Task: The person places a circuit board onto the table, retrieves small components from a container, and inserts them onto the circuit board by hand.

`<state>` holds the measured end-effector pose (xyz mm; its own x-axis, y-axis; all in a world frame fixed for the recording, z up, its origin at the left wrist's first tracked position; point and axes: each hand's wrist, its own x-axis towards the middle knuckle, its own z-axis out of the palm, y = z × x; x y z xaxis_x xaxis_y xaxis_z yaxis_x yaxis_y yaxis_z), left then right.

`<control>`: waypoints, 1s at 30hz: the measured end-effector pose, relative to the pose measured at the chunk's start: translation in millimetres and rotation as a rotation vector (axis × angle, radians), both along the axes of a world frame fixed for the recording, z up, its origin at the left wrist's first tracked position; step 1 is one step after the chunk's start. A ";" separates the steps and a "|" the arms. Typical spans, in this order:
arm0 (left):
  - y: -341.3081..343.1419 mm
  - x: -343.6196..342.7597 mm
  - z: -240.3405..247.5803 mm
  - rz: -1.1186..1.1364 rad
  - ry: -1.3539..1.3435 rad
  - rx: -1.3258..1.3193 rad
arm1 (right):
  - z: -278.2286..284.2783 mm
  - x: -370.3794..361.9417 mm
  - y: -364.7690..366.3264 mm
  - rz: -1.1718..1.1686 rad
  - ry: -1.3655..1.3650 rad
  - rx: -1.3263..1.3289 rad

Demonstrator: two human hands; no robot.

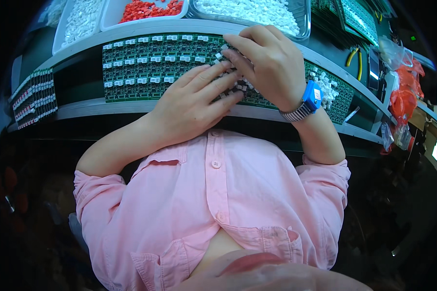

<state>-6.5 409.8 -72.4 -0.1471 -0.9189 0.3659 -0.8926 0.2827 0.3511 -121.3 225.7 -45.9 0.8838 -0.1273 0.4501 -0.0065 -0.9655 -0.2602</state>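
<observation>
A green circuit board panel [145, 68] is laid flat on a grey sloping shelf [82, 109], directly in front of a person in a pink shirt [213, 203]. Rows of small white connectors [153, 59] are seated across the panel's left and upper parts.

The left hand [192, 104] is laid palm-down on the panel, its fingers stretched out flat and pointing toward the upper right; nothing is gripped by it, and the board is simply pressed beneath the fingertips. A loose cluster of white connectors [240, 85] is seen just beyond those fingertips, partly covered by both hands.

The right hand [269, 63] is arched over the same spot from above, fingers curled downward so that their tips meet the panel near the cluster. Whether a connector is pinched between the fingertips cannot be told, since the tips are hidden by the hand itself. A blue wrist strap [311, 97] with a metal band is worn on the right wrist.

More loose white connectors [325, 85] are scattered on the panel to the right of that wrist. Behind the shelf, trays of white parts [257, 12] and red parts [150, 8] are set side by side. A second panel [34, 97] is placed at the far left, well apart from the hands.
</observation>
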 end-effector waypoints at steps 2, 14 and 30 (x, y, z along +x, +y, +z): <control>1.6 3.0 3.8 -0.052 0.015 -0.017 | -1.7 2.8 2.5 -0.024 0.033 -0.014; -14.8 40.5 17.9 0.008 0.143 -0.109 | 5.1 -3.1 -5.6 -0.049 0.003 0.451; -24.4 45.8 13.1 0.074 0.175 -0.105 | 5.4 8.4 -5.5 -0.028 0.036 0.524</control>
